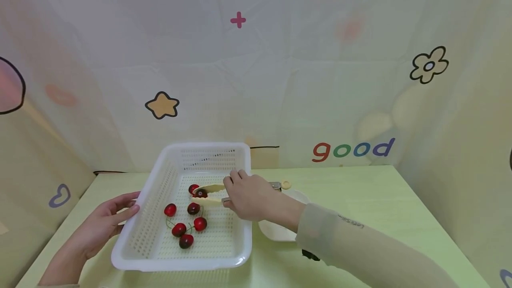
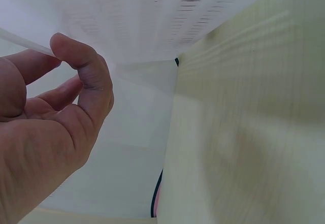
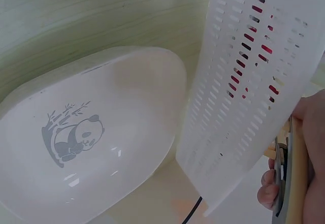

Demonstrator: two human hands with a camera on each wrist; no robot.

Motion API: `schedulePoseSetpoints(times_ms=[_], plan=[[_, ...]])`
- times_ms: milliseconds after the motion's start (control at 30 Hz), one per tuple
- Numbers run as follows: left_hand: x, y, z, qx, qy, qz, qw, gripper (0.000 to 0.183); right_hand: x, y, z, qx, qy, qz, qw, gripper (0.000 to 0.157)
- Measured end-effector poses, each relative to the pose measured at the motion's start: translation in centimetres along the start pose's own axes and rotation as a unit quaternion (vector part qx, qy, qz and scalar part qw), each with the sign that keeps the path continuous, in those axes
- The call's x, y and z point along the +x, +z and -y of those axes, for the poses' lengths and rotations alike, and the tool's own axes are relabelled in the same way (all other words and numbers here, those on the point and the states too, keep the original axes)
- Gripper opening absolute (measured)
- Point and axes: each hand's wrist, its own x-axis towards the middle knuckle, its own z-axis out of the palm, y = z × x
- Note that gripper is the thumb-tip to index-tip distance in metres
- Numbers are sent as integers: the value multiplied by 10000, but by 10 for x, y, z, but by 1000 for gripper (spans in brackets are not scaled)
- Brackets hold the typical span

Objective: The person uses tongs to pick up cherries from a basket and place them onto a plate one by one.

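Observation:
A white slotted plastic basket (image 1: pixel 180 264) sits on the table with several dark red cherries (image 1: pixel 186 241) inside, some with green stems. On its left side, my left hand (image 1: pixel 105 221) pinches the rim between thumb and fingers; the left wrist view shows the fingers (image 2: pixel 96 84) bent at that edge. My right hand (image 1: pixel 252 194) reaches over the basket's right wall and grips a pair of tongs (image 1: pixel 213 188) with cream tips and metal arms. Between the tong tips is a dark cherry (image 1: pixel 201 194), beside other cherries on the basket floor.
Right of the basket, partly under my right forearm, stands a white bowl (image 1: pixel 280 234); a grey panda print (image 3: pixel 76 137) marks its inside. The pale green table (image 1: pixel 360 208) extends to the right. A printed curtain (image 1: pixel 280 79) hangs behind and along both sides.

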Motion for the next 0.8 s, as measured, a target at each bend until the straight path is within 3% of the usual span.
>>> schedulePoseSetpoints(times_ms=[467,800], plan=[[0,1,2,-15,-9,-35,10000,62,-15,0,-10,718,57,-318,9969,44],[0,1,3,0,46,-33,10000,61,-40,-1,-19,1120,122,-646,9915,40]])
